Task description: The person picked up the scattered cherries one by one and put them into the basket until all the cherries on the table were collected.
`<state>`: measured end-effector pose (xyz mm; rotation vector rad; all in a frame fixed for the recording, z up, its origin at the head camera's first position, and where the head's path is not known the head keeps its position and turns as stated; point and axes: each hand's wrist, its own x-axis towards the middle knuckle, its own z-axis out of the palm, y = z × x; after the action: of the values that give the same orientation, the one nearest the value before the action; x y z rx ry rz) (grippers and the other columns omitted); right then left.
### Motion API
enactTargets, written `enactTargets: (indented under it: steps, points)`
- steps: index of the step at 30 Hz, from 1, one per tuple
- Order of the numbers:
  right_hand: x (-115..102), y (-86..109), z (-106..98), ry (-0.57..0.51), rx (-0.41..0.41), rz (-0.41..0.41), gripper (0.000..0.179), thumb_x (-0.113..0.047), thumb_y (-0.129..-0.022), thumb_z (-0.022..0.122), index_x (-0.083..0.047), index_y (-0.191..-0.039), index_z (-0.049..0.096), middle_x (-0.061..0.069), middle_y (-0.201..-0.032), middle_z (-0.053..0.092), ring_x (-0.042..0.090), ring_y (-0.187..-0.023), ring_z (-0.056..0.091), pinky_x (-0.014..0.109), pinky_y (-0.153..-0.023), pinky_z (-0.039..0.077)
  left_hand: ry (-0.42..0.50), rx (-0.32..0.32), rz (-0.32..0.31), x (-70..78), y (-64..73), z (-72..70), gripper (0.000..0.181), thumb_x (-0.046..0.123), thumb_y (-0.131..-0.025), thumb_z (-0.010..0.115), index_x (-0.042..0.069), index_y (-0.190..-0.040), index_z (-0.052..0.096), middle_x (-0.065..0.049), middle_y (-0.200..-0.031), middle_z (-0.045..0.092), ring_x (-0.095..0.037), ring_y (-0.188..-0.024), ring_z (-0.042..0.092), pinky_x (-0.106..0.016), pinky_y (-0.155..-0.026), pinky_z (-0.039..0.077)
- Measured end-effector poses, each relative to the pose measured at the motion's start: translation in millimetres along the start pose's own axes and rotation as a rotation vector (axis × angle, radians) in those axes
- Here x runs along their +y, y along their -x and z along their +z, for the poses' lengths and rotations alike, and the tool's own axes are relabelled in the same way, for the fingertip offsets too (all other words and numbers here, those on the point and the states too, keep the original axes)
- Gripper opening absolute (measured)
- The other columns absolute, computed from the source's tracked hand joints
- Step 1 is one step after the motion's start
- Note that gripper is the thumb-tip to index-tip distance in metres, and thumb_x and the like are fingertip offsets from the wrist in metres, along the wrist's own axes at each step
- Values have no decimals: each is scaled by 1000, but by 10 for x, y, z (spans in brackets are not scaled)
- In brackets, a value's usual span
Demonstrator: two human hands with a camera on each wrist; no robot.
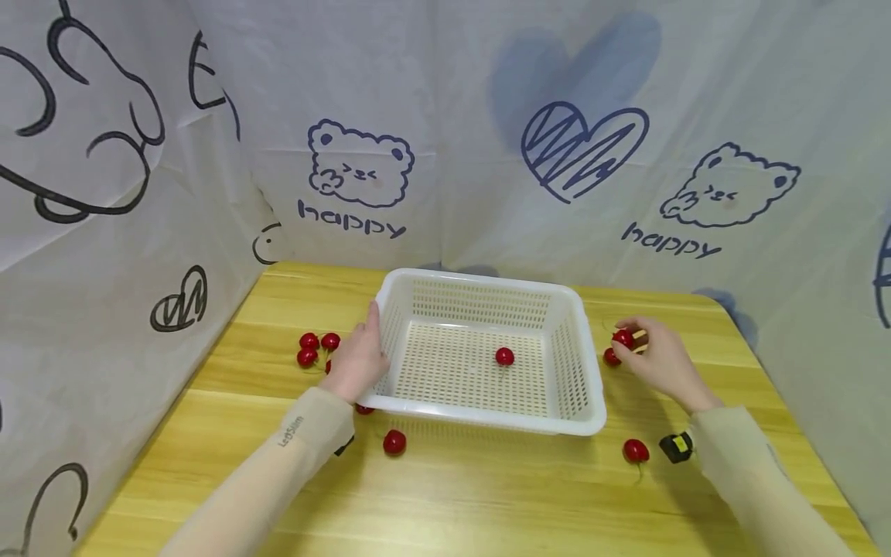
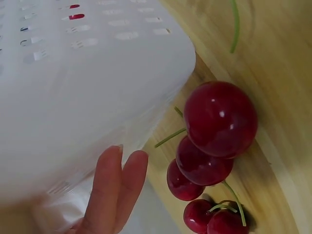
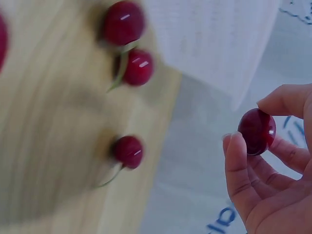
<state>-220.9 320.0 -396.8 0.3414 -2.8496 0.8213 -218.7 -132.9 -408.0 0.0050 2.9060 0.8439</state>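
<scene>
A white plastic basket (image 1: 480,422) with slotted walls stands on the table, one cherry (image 1: 504,357) inside it. At its left side my left hand (image 1: 358,360) holds the rim, the index finger pointing up along it. Two fingers (image 2: 107,190) of that hand lie against the outer wall in the left wrist view. To the right of the basket, my right hand (image 1: 657,360) pinches a red cherry (image 3: 257,131) between thumb and fingertips, above the table. Another cherry (image 1: 612,357) lies just below that hand.
Several cherries (image 1: 308,340) cluster left of the basket, partly behind the left hand. One cherry (image 1: 394,442) lies in front of the basket, another (image 1: 636,451) at front right beside a black and yellow object (image 1: 677,447). Printed white cloth (image 1: 473,193) hangs behind the table.
</scene>
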Motion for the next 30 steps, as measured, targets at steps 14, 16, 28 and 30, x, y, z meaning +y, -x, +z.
enactTargets:
  steps: [14,16,28,30]
  points:
    - [-649,-305,-45,-22,28,-78,37,-20,-96,63,0,-126,59,19,-115,65,31,-93,65,46,-79,61,-57,33,10,30,30,20,87,1,-93,56,3,-162,2,-32,-141,51,-24,-59,59,-28,-46,51]
    - [-708,-355,-31,-27,30,-99,36,-19,-96,64,0,-126,59,19,-116,66,30,-93,65,48,-81,60,-58,33,12,30,33,14,87,1,-94,56,3,-162,2,-31,-140,51,-24,-59,58,-27,-46,51]
    - [-1082,-702,123,-88,24,-177,32,-17,-95,64,-1,-123,62,17,-114,67,27,-90,66,41,-80,60,-84,45,18,45,25,19,85,1,-94,55,3,-161,3,-32,-139,52,-24,-58,58,-28,-45,50]
    - [-1141,-766,160,-111,22,-188,32,-16,-95,64,-1,-123,62,16,-113,68,27,-89,67,40,-79,59,-84,46,18,43,25,21,85,1,-94,55,3,-162,3,-32,-140,52,-23,-58,58,-28,-44,49]
